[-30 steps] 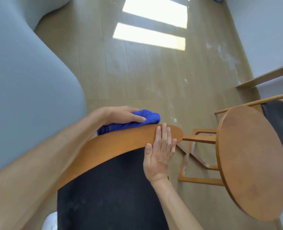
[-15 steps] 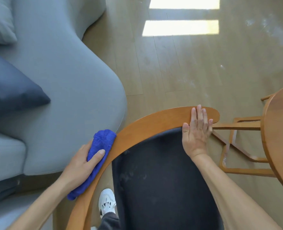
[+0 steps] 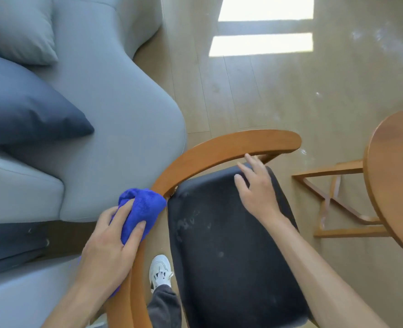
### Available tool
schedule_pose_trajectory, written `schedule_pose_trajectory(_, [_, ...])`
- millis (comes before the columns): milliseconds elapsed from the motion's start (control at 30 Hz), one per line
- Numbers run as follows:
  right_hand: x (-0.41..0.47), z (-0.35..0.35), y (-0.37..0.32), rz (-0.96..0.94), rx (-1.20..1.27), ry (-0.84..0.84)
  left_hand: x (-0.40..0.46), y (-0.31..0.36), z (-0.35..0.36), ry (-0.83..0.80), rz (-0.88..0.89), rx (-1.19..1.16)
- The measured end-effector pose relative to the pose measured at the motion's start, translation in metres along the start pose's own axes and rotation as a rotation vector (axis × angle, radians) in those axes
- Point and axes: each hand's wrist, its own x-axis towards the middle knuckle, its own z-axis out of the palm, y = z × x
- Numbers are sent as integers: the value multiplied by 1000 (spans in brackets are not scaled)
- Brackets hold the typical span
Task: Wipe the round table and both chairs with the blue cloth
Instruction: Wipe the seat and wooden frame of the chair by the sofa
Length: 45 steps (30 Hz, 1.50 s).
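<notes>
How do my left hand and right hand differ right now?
The left hand grips the blue cloth against the chair's wooden backrest; the right hand holds nothing. The left hand's fingers curl round the cloth; the right hand's fingers are spread loosely above the black seat. Both hands are at the same chair.

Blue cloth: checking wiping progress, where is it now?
In the head view, the blue cloth sits lower left, gripped by the left hand against the chair's curved wooden backrest, beside the grey sofa.

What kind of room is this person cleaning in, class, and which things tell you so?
Probably a home living room: a grey sofa with cushions, a wooden armchair with a dark padded seat, and a round wooden table on wood-look flooring.
</notes>
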Motion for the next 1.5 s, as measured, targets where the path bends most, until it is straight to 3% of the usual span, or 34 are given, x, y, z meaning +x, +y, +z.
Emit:
schedule_pose_trajectory(133, [-66,7,-24,107,380,-166,6,64,31,-11,115,-179])
schedule_pose_trajectory(267, [-103,-18,-24,186,848,-280,-9,117,85,-39,123,-256])
schedule_pose_trajectory(367, [-118,-44,-9,180,1005,-283,-39,141,122,-91,138,-225])
schedule_pose_trajectory(467, [-132,-77,15,156,1061,-272,-73,165,138,-147,197,-364])
schedule_pose_trajectory(600, [-147,-125,39,120,975,-290,-104,191,135,-74,133,-636])
schedule_pose_trajectory(700, [-150,-155,42,98,926,-358,-109,203,123,20,9,-636])
schedule_pose_trajectory(867, [-142,-178,28,-44,730,-661,-102,200,92,-270,-62,-799])
schedule_pose_trajectory(1033, [-129,-167,31,-85,496,-866,-95,170,83,-229,-145,-945])
schedule_pose_trajectory(1200, [-123,-149,44,-79,390,-814,-102,125,84,-291,-242,-1087])
schedule_pose_trajectory(1267, [-120,-144,49,-80,382,-773,-105,106,84,-374,-230,-998])
schedule_pose_trajectory(1367, [-119,-128,57,-133,189,-745,-99,84,92,-519,-122,-507])
schedule_pose_trajectory(1500, [-110,-85,69,-220,24,-646,-76,67,124,-393,-31,-172])
